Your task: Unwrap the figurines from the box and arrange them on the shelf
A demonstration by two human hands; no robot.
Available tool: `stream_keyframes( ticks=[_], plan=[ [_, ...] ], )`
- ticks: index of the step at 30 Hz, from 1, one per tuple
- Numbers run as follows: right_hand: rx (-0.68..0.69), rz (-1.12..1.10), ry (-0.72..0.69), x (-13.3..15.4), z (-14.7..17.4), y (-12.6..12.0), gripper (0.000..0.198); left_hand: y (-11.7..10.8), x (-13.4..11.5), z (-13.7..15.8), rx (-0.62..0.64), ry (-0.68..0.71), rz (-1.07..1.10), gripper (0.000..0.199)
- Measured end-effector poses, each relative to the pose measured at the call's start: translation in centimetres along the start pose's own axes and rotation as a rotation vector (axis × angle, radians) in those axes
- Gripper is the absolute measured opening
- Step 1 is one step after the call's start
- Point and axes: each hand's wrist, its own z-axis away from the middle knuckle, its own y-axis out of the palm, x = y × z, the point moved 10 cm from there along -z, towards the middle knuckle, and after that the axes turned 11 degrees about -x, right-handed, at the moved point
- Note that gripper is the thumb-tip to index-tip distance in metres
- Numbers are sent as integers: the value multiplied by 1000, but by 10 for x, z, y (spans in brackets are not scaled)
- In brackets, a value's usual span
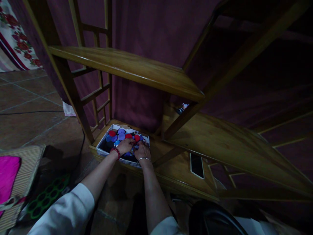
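Observation:
A white cardboard box with a dark pattern on its side stands on the lowest wooden shelf. Round, flat-topped pieces fill it, among them a red disc, a purple disc and a blue disc. My left hand, with a red bead bracelet at the wrist, reaches into the middle of the box, fingers bent among the pieces. Close beside it, my right hand, wearing a silver bangle, is at the box's right end with curled fingers. What the fingertips hold is too small and dark to make out.
A phone lies on the shelf right of the box. A wooden shelf board hangs above my hands, and a slanted post stands to the right. A green plastic rack and a mat with pink cloth are at the left.

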Motion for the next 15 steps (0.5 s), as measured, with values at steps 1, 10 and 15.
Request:
stream_keyframes(
  ticks=[1, 10, 15],
  plan=[
    [-7, -14, -1, 0, -1, -1, 29, -4, -1, -1, -22, 7, -21, 38],
    [-47, -128, 19, -1, 0, -8, 24, -43, 33, -19, -216, -68, -436, 51],
    [-61, -151, 44, -4, -2, -10, 23, -19, 36, -20, -53, -42, -417, 51]
  ],
)
